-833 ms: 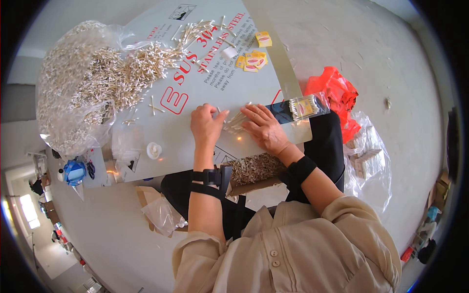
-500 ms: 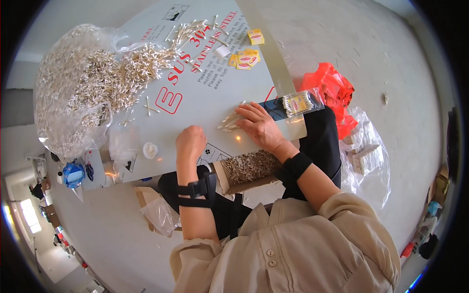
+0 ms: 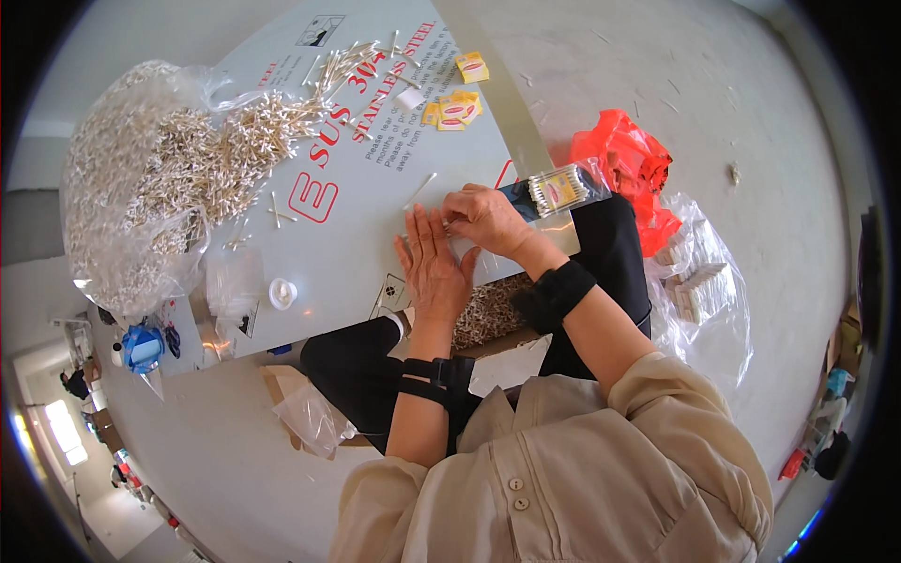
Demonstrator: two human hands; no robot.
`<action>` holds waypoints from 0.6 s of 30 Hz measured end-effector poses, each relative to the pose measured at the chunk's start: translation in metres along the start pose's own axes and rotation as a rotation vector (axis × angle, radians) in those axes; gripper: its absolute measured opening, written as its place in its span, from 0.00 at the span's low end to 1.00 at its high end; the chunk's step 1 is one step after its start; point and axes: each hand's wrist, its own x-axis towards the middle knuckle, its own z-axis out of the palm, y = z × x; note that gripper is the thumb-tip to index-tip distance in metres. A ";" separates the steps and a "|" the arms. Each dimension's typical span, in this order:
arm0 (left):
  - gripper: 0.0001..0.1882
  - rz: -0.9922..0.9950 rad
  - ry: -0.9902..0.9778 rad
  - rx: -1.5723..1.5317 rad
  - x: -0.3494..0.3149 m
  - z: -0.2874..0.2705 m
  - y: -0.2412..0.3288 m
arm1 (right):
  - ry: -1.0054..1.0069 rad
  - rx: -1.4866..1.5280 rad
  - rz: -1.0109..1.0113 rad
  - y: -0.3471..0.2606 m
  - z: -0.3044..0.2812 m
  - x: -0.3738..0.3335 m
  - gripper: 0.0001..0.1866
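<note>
Over the printed metal sheet, I am laying my left hand palm down, fingers extended, gripping nothing visible. Beside it I am curling the fingers of my right hand — whether they are pinching anything, I cannot tell. One cotton swab is lying just beyond my left fingertips; the swab packet is lying right of my right hand. Judgement: light, level pressure is suiting thin sticks — pressing harder risks rolling them.
</note>
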 end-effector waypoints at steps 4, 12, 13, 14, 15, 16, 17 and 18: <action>0.47 -0.003 0.015 0.030 0.006 0.000 0.003 | 0.257 -0.039 -0.021 0.004 -0.003 -0.010 0.10; 0.43 -0.008 -0.034 0.105 0.037 -0.008 -0.003 | 0.509 0.261 0.210 -0.003 0.006 -0.036 0.15; 0.43 0.001 -0.050 0.126 0.036 -0.008 -0.003 | 0.511 0.261 0.212 -0.005 0.006 -0.039 0.15; 0.43 0.003 -0.053 0.126 0.032 -0.007 -0.003 | 0.490 0.138 0.151 -0.007 0.005 -0.042 0.16; 0.44 0.005 -0.047 0.111 0.025 -0.006 -0.004 | 0.466 0.015 0.091 -0.007 0.004 -0.044 0.17; 0.44 0.004 -0.041 0.095 0.020 -0.006 -0.004 | 0.466 0.016 0.093 -0.009 0.001 -0.045 0.17; 0.44 0.004 -0.043 0.096 0.017 -0.006 -0.005 | 0.419 -0.021 0.095 -0.012 -0.003 -0.046 0.16; 0.45 0.001 -0.048 0.065 0.016 -0.007 -0.006 | 0.372 -0.058 0.098 -0.013 -0.006 -0.047 0.15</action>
